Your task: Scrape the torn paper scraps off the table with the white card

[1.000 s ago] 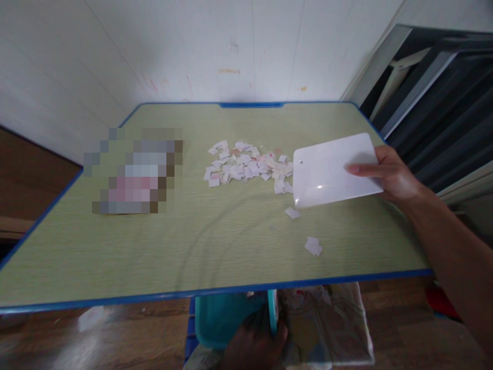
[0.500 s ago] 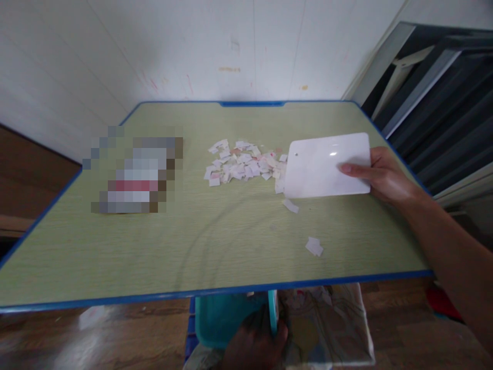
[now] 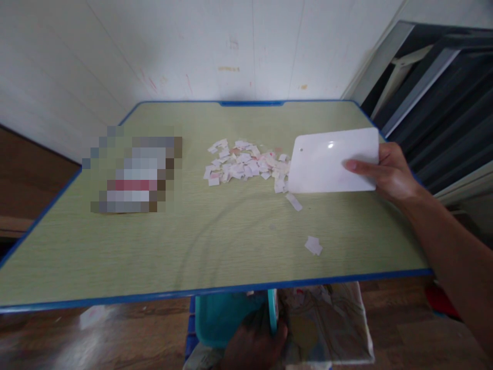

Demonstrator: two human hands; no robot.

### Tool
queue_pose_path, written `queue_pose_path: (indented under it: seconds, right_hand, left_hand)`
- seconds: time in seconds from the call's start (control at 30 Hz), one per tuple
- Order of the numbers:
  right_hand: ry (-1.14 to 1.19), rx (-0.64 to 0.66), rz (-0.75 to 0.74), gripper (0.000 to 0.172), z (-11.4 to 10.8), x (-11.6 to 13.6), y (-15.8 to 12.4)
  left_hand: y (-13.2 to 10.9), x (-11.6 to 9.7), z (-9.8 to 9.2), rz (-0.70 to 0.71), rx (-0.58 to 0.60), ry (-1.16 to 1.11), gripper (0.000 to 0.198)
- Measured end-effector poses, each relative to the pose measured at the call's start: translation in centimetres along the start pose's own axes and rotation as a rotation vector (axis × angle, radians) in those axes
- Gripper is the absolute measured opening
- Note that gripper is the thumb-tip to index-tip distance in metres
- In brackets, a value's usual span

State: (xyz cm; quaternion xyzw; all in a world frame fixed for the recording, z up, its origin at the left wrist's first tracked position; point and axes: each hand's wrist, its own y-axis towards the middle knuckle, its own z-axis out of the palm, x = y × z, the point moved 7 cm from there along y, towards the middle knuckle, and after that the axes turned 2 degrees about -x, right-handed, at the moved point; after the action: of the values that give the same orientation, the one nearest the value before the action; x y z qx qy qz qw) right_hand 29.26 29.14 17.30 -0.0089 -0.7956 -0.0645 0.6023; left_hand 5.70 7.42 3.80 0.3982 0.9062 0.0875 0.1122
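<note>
"Many bits of paper were on there, right?"

"Yes. A pile of small white and pink paper bits (image 3: pixel 246 164) lay in the middle of the pale green table with a blue rim (image 3: pixel 192 246). A few loose paper bits (image 3: pixel 314 245) lay nearer the front, apart from the pile."

"What did the right hand (image 3: pixel 389 174) do?"

"It pinched the right end of a flat white plastic board (image 3: pixel 327 162), thumb on top and the other fingers behind. The board was tilted, and its left edge touched the right side of the pile."

"And the left hand (image 3: pixel 254 341)?"

"It was low down, under the table's front rim. It looked wrapped round the wall of a teal plastic tub (image 3: pixel 227 318), but it was dark there. A thin printed bag (image 3: pixel 327 324) sat just beside the tub."

"So what step was it?"

"I think the bits were being scraped with the board. The pile lay well back from the front rim."

"What did a next push need?"

"I'd say the board's edge had to sit flat on the table, so no bit slipped under. The loose bits needed a sweep too."
</note>
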Motion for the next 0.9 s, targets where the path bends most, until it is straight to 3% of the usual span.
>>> queue_pose_path:
  seconds: [0.17, 0.4, 0.67, 0.9]
  right_hand:
    - [-0.005, 0.013, 0.015, 0.014, -0.2, -0.1, -0.1]
    - [-0.032, 0.009, -0.010, 0.014, -0.3, -0.2, -0.1]
    - [-0.110, 0.115, -0.123, 0.015, 0.4, 0.3, 0.0]
    - [-0.098, 0.037, -0.138, 0.006, -2.7, 1.0, 0.2]
  left_hand:
    - [0.0, 0.1, -0.1, -0.029, 0.043, -0.036, 0.024]
    - [0.1, -0.2, -0.3, 0.007, 0.010, -0.006, 0.020]
    - [0.2, -0.1, -0.1, 0.007, -0.022, -0.005, 0.021]
    - [-0.2, 0.0, 0.2, 0.004, 0.003, -0.016, 0.025]
